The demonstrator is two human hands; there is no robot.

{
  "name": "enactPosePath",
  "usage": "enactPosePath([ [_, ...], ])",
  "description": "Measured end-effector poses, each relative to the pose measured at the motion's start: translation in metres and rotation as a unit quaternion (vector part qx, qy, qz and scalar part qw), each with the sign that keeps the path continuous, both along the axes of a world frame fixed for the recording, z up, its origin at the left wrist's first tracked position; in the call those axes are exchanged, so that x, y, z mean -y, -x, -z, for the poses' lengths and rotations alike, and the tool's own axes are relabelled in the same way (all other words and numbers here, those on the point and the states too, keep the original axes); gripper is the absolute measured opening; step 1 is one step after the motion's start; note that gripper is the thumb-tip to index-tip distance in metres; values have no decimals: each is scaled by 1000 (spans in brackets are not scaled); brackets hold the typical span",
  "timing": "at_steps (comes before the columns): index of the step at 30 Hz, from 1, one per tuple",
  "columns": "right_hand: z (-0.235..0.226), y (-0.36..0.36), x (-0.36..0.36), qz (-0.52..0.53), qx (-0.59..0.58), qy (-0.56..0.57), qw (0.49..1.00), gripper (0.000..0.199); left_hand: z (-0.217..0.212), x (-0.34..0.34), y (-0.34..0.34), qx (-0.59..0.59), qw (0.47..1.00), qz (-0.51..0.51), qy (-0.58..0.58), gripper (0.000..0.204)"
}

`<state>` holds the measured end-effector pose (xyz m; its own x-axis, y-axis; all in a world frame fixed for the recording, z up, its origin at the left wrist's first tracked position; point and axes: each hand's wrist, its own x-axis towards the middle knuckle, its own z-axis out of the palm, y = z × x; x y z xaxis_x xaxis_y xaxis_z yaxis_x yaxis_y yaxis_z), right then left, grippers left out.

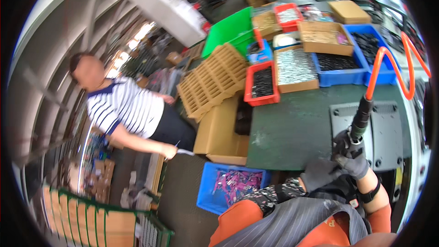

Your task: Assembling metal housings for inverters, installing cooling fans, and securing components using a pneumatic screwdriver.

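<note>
The right hand point(356, 162), gloved in grey, appeared closed around the lower end of a black air tool point(361, 118), which hung from an orange coiled hose point(377, 66). The left hand point(318, 174) lay against it, also gloved; whether its grip held anything could not be told. The tool stood over the grey panel point(387, 130) on the green table point(290, 126); contact at the tip was hidden. In the inspector's judgement, sound handling required an upright tool, a slack hose and left fingers clear of the tip.
</note>
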<state>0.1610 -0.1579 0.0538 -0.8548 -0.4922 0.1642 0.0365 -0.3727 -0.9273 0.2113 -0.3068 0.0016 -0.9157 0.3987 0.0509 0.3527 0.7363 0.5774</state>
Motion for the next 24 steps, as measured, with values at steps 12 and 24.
enactPosePath([
  [12,-29,-41,-39,69,79,202,974,52,-51,71,131,68,984,16,-163,33],
  [24,-14,-42,-36,122,110,154,974,57,-76,152,302,124,951,-173,-223,80],
])
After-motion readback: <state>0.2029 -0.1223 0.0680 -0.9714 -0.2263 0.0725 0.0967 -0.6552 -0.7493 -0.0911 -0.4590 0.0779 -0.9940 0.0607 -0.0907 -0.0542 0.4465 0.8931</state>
